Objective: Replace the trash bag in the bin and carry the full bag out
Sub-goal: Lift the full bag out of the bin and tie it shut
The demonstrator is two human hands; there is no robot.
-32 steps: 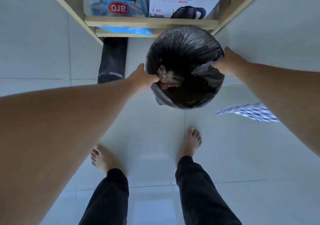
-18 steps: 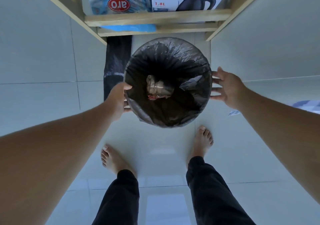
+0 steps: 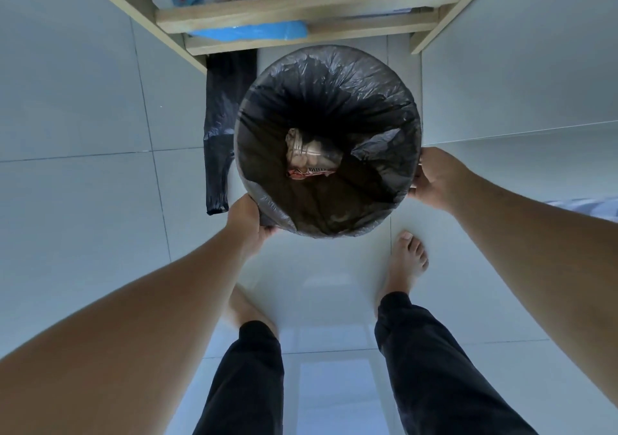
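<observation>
Crinkled, faintly glossy black plastic trash bag (image 3: 334,77); glossy pale floor tiles (image 3: 83,207) at 9 o'clock; matt light wood shelf frame (image 3: 301,10) at 12; shiny blue plastic wrap (image 3: 254,31).

both arms outstretched; left hand (image 3: 247,217) and right hand (image 3: 434,180) curled.

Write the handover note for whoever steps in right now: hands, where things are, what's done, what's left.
Left hand: gripping the bag's overhang at the near-left rim.
Right hand: against the right rim, fingers curled at the bag edge; grip not clear.
Bin: on the tiled floor in front of the wooden shelf, lined with the black bag, some rubbish at the bottom.
Spare black bag: lying flat on the floor, left of the bin.
Done: hands placed at the rim.
Left: peel the bag off the rim, lift it out, fit the spare, carry the full one out.
</observation>
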